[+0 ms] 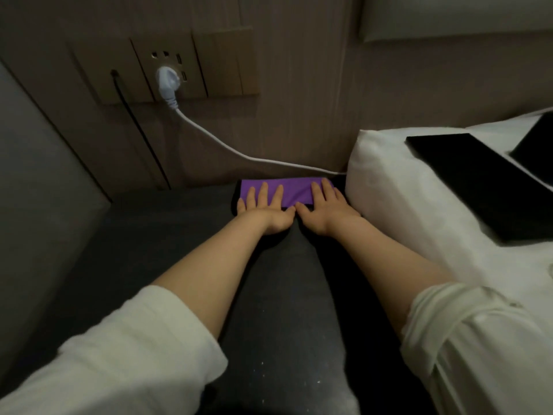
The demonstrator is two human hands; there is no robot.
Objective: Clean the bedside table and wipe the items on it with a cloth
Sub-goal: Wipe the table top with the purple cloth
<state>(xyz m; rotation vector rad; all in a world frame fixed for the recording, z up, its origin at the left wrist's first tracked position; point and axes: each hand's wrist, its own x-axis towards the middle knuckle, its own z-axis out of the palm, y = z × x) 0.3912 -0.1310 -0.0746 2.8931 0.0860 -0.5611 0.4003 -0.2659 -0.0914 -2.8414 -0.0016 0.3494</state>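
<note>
A folded purple cloth (294,190) lies flat on the dark bedside table (179,235), at its far edge against the wall. My left hand (266,209) presses on the cloth's left half, palm down, fingers spread. On the right half rests my right hand (324,206), also flat with fingers apart. The two thumbs nearly touch at the cloth's near edge. Both hands push on the cloth rather than grip it.
A white plug (167,80) sits in the wall socket panel (191,67); its white cable (239,154) runs down behind the bed. A thin black cable (140,133) hangs to the left. The white bed (419,205) at right carries two flat black items (475,181). Small white specks dot the table's near part.
</note>
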